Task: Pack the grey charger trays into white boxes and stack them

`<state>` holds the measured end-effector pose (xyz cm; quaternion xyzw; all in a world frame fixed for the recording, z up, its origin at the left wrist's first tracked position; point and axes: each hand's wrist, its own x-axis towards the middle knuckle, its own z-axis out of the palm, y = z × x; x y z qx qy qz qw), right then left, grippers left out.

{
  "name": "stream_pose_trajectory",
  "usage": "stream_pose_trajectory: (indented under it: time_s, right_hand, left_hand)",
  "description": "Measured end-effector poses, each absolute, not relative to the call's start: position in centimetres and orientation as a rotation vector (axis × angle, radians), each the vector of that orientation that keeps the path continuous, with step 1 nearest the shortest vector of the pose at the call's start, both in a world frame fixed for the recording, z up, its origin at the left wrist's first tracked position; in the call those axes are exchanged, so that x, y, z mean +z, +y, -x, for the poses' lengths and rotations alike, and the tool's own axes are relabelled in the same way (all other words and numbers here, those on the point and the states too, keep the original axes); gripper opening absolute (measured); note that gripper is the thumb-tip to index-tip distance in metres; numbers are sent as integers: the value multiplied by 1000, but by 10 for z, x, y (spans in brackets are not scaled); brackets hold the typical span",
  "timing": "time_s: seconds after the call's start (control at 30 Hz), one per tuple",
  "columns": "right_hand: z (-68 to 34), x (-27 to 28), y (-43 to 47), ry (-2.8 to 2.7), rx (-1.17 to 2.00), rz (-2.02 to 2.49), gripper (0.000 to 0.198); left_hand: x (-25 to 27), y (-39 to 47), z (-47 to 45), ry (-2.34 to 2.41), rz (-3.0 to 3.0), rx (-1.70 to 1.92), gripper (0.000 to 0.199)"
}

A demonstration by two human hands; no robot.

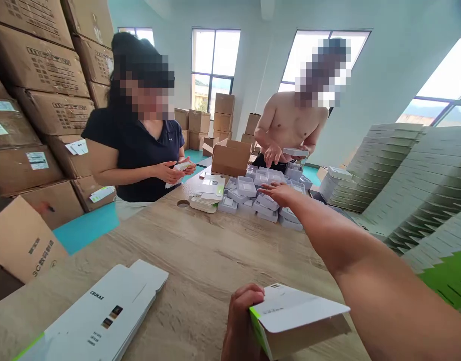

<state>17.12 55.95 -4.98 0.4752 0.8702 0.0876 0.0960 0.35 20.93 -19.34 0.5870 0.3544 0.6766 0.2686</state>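
Note:
My left hand (pixel 242 318) is closed around the side of a white and green cardboard box (pixel 296 311), whose near end gapes toward me. Stretched far across the table, my right hand (pixel 277 192) has its fingers extended at a pile of pale plastic trays (pixel 247 186); nothing shows in its grasp. Whether the fingertips touch a tray I cannot tell. Flat white folded cartons (pixel 113 313) with printed pictures lie in a stack at the near left. More flattened white and green cartons (pixel 207 190) lie beside the trays.
Two people stand across the wooden table (pixel 170 250); the left person's hands (pixel 175 171) hold a small white item, the right person's hand (pixel 305 152) a tray. An open brown carton (pixel 230 158) sits between them. Tall white carton stacks (pixel 414 185) rise at right, shipping boxes (pixel 53 65) at left.

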Motion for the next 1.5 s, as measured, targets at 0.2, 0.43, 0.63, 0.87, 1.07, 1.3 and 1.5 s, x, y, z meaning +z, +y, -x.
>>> stream_pose_trajectory:
  time_s: [0.2,0.43,0.63,0.87,1.07,1.3,1.5]
  right_hand:
    - [-168,-47,535,2612,242,-1334,79]
    - [-175,0,423,2775,258,-1260,96]
    - [-243,-6,253,2579,-155,-1709,95]
    - [-248,-91,85,2281,-589,-2106,99]
    - [-257,-127,21,2377,-684,-2307,89]
    - [-255,-98,-36,2717,-833,-2648,65]
    - [-231,-52,-32,2612,-559,-2854,60]
  left_hand:
    - [-190,211,-5,955,-1599,1866,36]
    - [-174,197,-6,1218,-1414,1728,36]
    - [-163,198,3,1094,-1621,1716,39]
    - [-147,189,5,814,-2007,1641,46]
    - [-145,181,4,753,-2104,1545,41]
    - [-140,163,-3,730,-2270,1443,39]
    - [-138,156,-1,679,-2400,1421,32]
